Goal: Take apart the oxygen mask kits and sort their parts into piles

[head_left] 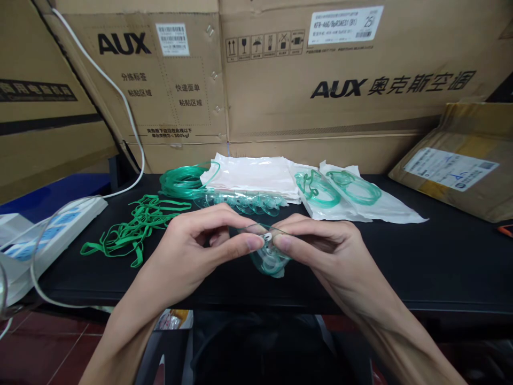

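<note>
A clear, green-tinted oxygen mask (269,264) is held up over the front of the black table. My left hand (214,235) pinches its left side between thumb and index finger, beside a small whitish piece (267,237) on the mask. From the other side my right hand (320,240) grips the mask, also with thumb and fingertips. The fingertips hide part of the mask's top. Just beyond my hands lies a row of similar clear masks (256,202). To the left is a loose tangle of green elastic straps (138,227).
Behind the masks are a coil of green tubing (182,181) and a stack of white pouches (252,174). Two pouches with green tubing (355,187) lie right. A power strip (60,227) with cables sits left. Cardboard boxes (272,107) wall the back; another box (452,160) stands right.
</note>
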### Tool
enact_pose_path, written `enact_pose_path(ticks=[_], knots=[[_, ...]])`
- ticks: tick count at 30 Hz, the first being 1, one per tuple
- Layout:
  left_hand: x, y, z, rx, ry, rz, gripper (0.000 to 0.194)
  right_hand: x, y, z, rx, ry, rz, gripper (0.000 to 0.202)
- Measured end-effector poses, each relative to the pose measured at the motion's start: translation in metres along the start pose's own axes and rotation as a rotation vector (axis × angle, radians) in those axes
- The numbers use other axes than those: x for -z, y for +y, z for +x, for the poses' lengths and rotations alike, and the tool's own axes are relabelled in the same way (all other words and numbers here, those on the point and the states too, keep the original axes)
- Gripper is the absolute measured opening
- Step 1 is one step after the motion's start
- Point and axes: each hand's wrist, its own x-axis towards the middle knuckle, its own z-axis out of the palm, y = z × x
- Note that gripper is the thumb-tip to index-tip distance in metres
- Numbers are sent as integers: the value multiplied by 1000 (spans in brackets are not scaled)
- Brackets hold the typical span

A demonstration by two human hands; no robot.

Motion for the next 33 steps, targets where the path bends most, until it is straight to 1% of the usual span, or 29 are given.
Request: enact_pose_path(ticks=[5, 13, 19, 23, 26, 30, 33], knots=[[-1, 3, 0, -8, 11, 8, 7, 1, 1, 0, -27, -20, 38, 5], [-5, 2, 1, 29, -4, 9, 3, 7, 5, 1, -53, -77, 76, 5], [-6, 2, 0, -8, 8, 47, 2, 8, 5, 1, -75, -95, 102, 5], [-4, 2, -1, -37, 9, 43, 3, 6, 2, 1, -62, -70, 63, 4], [-2, 1, -1, -47, 11, 15, 5, 3, -3, -1, 38, -8, -35, 7], [-2, 0, -1, -40, 26, 18, 7, -4, -6, -5, 298, 96, -266, 14], [-3, -2, 0, -43, 32, 9, 6, -9, -6, -7, 465, 161, -441, 16]])
